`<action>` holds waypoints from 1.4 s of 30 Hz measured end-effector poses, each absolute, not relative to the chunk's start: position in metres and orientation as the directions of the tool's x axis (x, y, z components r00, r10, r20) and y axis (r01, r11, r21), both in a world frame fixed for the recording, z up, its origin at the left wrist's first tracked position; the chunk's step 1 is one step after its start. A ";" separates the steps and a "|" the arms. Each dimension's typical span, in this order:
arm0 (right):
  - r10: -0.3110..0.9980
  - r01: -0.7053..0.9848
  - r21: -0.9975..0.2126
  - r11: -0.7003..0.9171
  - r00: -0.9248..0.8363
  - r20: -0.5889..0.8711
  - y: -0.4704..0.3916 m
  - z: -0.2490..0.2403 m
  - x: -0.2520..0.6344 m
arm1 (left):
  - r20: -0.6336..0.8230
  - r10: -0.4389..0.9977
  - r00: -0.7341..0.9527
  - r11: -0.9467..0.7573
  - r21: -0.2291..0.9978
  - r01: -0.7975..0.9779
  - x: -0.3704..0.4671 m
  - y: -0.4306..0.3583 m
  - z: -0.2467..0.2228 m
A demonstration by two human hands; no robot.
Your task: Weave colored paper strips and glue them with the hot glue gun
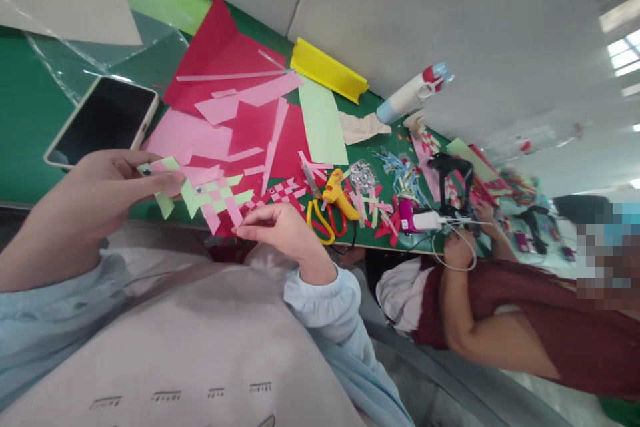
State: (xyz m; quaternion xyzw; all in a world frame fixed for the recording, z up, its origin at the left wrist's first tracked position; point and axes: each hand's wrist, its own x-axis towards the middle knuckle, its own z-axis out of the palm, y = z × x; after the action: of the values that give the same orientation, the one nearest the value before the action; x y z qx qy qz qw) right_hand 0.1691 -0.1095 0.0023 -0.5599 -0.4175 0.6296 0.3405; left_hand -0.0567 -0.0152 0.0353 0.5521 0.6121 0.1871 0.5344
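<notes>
In the head view, the left hand (103,197) is clamped, thumb against fingers, on a small pale-green and pink paper-strip piece with a black-and-white googly eye (171,163), above the front edge of the green tabletop (23,123). Part of it is hidden by the thumb; its eye lies toward the left and one green strip end points down.

Just right of that thumb is a checkered pink and pale-green woven paper fish shape with a googly eye (216,196), between the two hands. Its eye end faces left and its loose strip ends fan right and downward, so its long axis runs left to right, sloping down toward the right. Whether the two pieces are joined cannot be told.

The right hand (283,227) has thumb and forefinger together at the tip of the fish's lowest pink strip; whether they pinch it cannot be told.

Beyond lie pink and red paper sheets (205,43) and a pale-green paper rectangle (324,123). To the right are silver-bladed scissors (312,185) and a yellow glue gun (341,197); behind the left hand lies a black-screened phone in a pale case (107,117). Further right, a co-worker's hand (459,248) is near a white cable.
</notes>
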 end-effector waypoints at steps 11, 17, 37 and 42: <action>0.916 0.036 -0.918 -0.396 0.090 -0.392 -0.131 0.004 0.208 | -0.440 0.888 0.131 0.367 0.852 0.373 -0.057 -0.011 0.036; 0.790 -0.083 -0.946 -0.315 0.529 -0.309 -0.141 -0.001 0.237 | -0.469 0.878 0.092 0.411 0.839 0.358 -0.061 -0.006 0.034; 0.962 -0.176 -0.955 -0.238 0.096 -0.257 -0.096 0.001 0.178 | -0.469 0.873 0.133 0.403 0.847 0.346 -0.057 -0.012 0.029; 0.969 -0.101 -0.965 -0.241 0.025 -0.244 -0.093 -0.004 0.174 | -0.456 0.880 0.129 0.392 0.853 0.344 -0.053 -0.017 0.036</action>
State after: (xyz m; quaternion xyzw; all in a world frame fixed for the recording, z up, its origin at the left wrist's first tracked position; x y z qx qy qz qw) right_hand 0.1741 -0.0934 -0.0044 -0.5416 -0.4007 0.5719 0.4681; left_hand -0.0532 -0.0166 0.0359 0.4972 0.6155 0.2382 0.5632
